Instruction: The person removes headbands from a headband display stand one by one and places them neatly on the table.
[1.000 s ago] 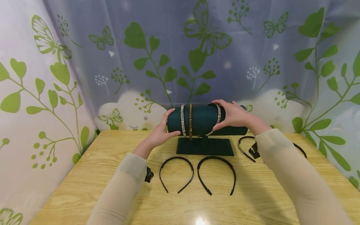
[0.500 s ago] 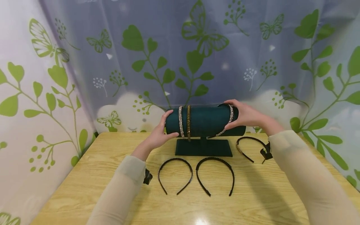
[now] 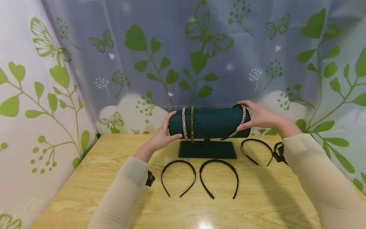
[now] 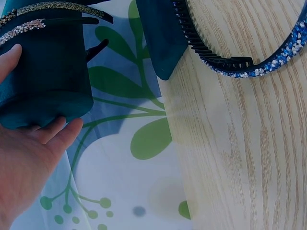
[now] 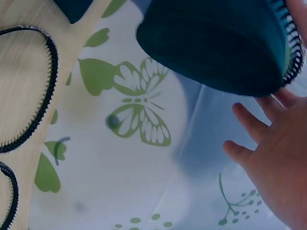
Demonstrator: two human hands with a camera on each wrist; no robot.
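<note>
A dark green velvet headband stand [image 3: 215, 122] with a horizontal roll stands at the back of the table. My left hand [image 3: 160, 138] grips the roll's left end, thumb in front and fingers over the end. Near that end the roll carries a silver glitter headband [image 3: 184, 124] and a gold headband [image 3: 193, 124]. At the other end my right hand [image 3: 262, 117] holds a second silver glitter headband [image 3: 242, 120], slightly slanted, its far arm hidden behind the roll. In the right wrist view the toothed inner side of that headband [image 5: 293, 43] shows beside the fingers.
Two dark headbands, left [image 3: 178, 161] and right [image 3: 218, 160], lie on the wooden table [image 3: 114, 190] before the stand. Another headband [image 3: 257, 140] lies near my right sleeve. A patterned curtain [image 3: 160, 31] closes off the back.
My right hand has slid the silver headband rightward along the roll, from right of centre to its right end. The left hand has kept its hold on the left end.
</note>
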